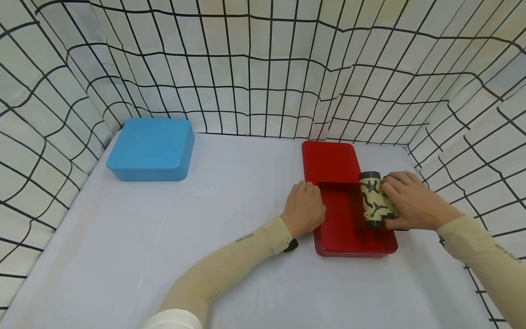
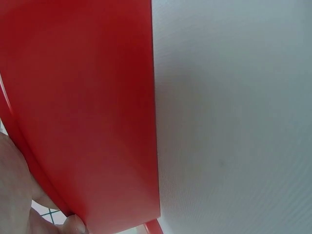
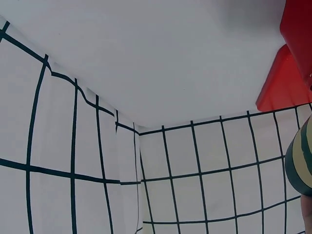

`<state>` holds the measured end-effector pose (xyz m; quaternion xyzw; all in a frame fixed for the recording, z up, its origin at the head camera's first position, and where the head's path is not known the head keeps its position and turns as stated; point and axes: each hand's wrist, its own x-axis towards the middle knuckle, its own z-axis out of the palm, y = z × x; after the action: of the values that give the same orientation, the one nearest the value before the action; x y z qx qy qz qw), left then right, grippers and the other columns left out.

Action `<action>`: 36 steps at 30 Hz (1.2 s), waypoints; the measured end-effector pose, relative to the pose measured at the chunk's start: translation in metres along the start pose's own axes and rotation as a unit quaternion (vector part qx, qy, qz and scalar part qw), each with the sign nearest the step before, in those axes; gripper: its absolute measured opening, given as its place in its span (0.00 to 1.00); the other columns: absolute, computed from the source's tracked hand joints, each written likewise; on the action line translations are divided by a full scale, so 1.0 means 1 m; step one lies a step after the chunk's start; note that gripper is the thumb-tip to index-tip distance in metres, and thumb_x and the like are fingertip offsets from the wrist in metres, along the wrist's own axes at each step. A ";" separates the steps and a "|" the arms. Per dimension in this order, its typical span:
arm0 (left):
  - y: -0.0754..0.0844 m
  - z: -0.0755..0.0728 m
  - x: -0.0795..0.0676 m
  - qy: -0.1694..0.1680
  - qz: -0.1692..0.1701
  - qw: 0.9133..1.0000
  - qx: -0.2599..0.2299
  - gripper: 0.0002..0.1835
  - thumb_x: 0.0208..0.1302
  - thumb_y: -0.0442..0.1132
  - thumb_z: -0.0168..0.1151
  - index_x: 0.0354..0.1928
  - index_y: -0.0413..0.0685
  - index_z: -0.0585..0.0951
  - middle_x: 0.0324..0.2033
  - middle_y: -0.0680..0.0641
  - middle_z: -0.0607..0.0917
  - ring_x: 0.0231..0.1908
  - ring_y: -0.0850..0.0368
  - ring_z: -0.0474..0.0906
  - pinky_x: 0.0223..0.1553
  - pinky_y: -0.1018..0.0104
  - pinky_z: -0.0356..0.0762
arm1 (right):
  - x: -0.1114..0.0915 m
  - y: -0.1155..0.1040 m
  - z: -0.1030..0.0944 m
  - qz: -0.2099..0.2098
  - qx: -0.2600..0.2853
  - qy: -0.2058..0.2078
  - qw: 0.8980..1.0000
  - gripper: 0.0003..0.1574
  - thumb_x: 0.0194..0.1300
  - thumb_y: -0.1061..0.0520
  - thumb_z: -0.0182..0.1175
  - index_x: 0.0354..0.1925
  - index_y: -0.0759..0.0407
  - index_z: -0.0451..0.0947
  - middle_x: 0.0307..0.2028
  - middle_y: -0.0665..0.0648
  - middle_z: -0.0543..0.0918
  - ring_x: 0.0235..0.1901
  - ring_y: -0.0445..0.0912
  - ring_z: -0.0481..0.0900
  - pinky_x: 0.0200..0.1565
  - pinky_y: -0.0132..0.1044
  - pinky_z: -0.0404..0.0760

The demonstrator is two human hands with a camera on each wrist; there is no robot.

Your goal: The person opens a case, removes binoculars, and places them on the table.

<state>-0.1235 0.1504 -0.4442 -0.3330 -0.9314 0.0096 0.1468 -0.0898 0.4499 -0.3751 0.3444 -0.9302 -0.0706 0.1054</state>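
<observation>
A red box [image 1: 353, 252] stands uncovered at the right of the table, with a red lid [image 1: 330, 160] lying against its far side. My left hand [image 1: 305, 208] grips the box's left rim with curled fingers; in the left wrist view those fingers [image 2: 17, 185] pinch the edge beside the red wall. Over the right half of the box, my right hand [image 1: 415, 201] holds camouflage binoculars [image 1: 371, 196] with black ends, from their right side. One barrel shows fully, the other is mostly hidden by the hand. At the right wrist view's edge, only one end of the binoculars [image 3: 303, 156] appears.
A blue box [image 1: 152, 148] sits at the far left of the white table [image 1: 230, 183]. Black wire mesh [image 1: 259, 73] over pale panels walls in the back and both sides. The mesh on the right stands close to my right forearm [image 1: 481, 246].
</observation>
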 end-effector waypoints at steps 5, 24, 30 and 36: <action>0.001 0.002 0.001 -0.021 -0.004 1.000 -0.011 0.16 0.73 0.51 0.50 0.30 0.50 0.76 0.26 0.51 0.78 0.30 0.57 0.67 0.31 0.67 0.62 | -0.003 0.002 0.000 0.006 -0.001 -0.004 1.000 0.49 0.34 0.40 0.82 0.49 0.59 0.71 0.46 0.60 0.81 0.55 0.57 0.72 0.57 0.55 0.75; 0.003 0.003 0.000 -0.008 -0.004 1.000 -0.006 0.16 0.73 0.51 0.51 0.29 0.51 0.74 0.25 0.51 0.76 0.29 0.58 0.65 0.30 0.67 0.58 | -0.023 0.018 0.006 0.019 -0.008 0.005 1.000 0.48 0.33 0.43 0.81 0.50 0.61 0.71 0.46 0.61 0.81 0.54 0.59 0.71 0.56 0.58 0.77; 0.001 0.002 0.000 -0.005 -0.002 1.000 -0.006 0.16 0.73 0.51 0.51 0.29 0.50 0.75 0.25 0.51 0.76 0.29 0.57 0.65 0.30 0.67 0.55 | -0.028 0.021 0.008 0.020 -0.010 0.007 1.000 0.48 0.31 0.45 0.82 0.49 0.62 0.72 0.46 0.61 0.81 0.54 0.59 0.72 0.58 0.56 0.76; 0.000 0.002 0.001 -0.005 -0.006 1.000 -0.003 0.16 0.73 0.51 0.51 0.29 0.50 0.75 0.26 0.51 0.77 0.30 0.57 0.66 0.30 0.67 0.59 | -0.031 0.023 0.007 0.032 -0.008 0.003 0.999 0.49 0.30 0.46 0.83 0.48 0.63 0.72 0.46 0.61 0.81 0.55 0.59 0.71 0.57 0.57 0.77</action>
<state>-0.1248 0.1517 -0.4461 -0.3280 -0.9340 0.0080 0.1413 -0.0833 0.4881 -0.3817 0.3134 -0.9399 -0.0738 0.1135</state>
